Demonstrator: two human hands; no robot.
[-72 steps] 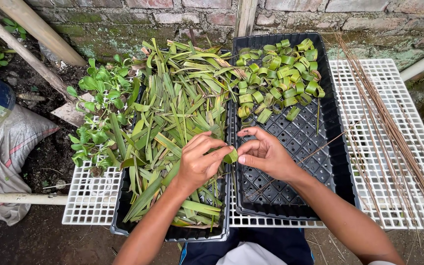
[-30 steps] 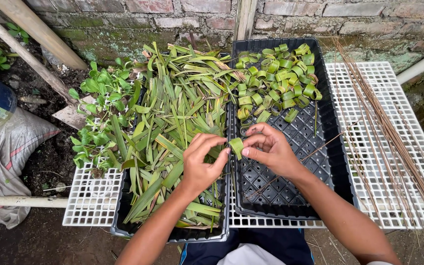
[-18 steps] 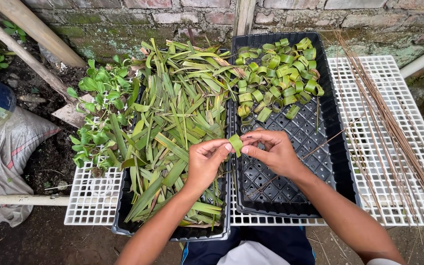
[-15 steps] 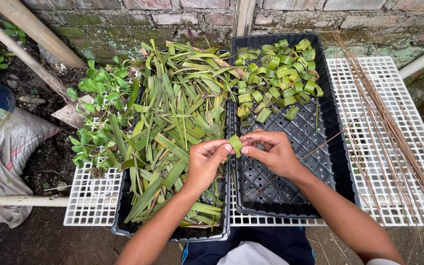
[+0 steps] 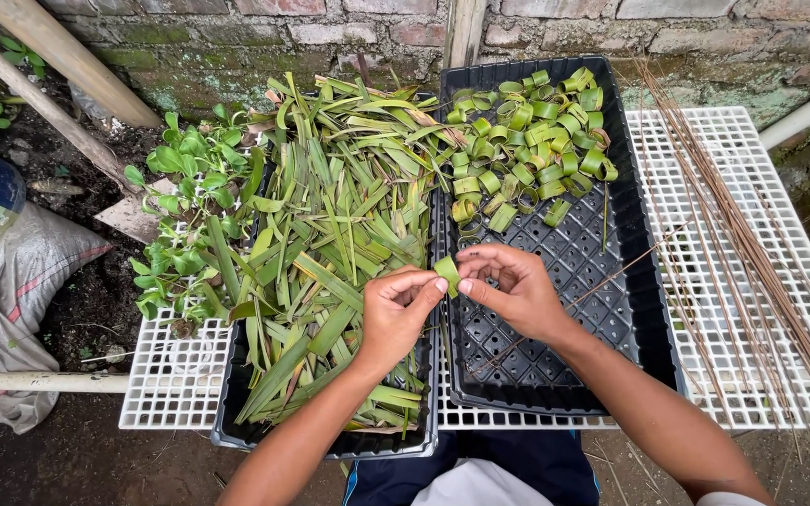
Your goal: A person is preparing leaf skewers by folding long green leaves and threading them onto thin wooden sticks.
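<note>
Both hands meet over the gap between two black trays and pinch a short green leaf strip point(image 5: 446, 274) curled into a small ring. My left hand point(image 5: 396, 314) grips it from the left with thumb and fingers; my right hand point(image 5: 513, 290) grips it from the right. A thin brown stick point(image 5: 602, 281) runs from my right hand up to the right. The left black tray point(image 5: 236, 433) is heaped with long green leaf strips point(image 5: 339, 234). The right black tray point(image 5: 644, 328) holds several finished leaf rings point(image 5: 527, 141) at its far end.
Both trays rest on a white plastic grid point(image 5: 705, 187). A bundle of thin brown sticks point(image 5: 752, 253) lies on the grid at right. Small leafy plants point(image 5: 185, 187) grow at left, near bamboo poles point(image 5: 58, 56), a sack point(image 5: 11, 290) and a brick wall point(image 5: 349, 28).
My hands have lifted slightly from the leaf pile's edge and drawn together. The leaf strip is now curled upright between the fingertips of both hands.
</note>
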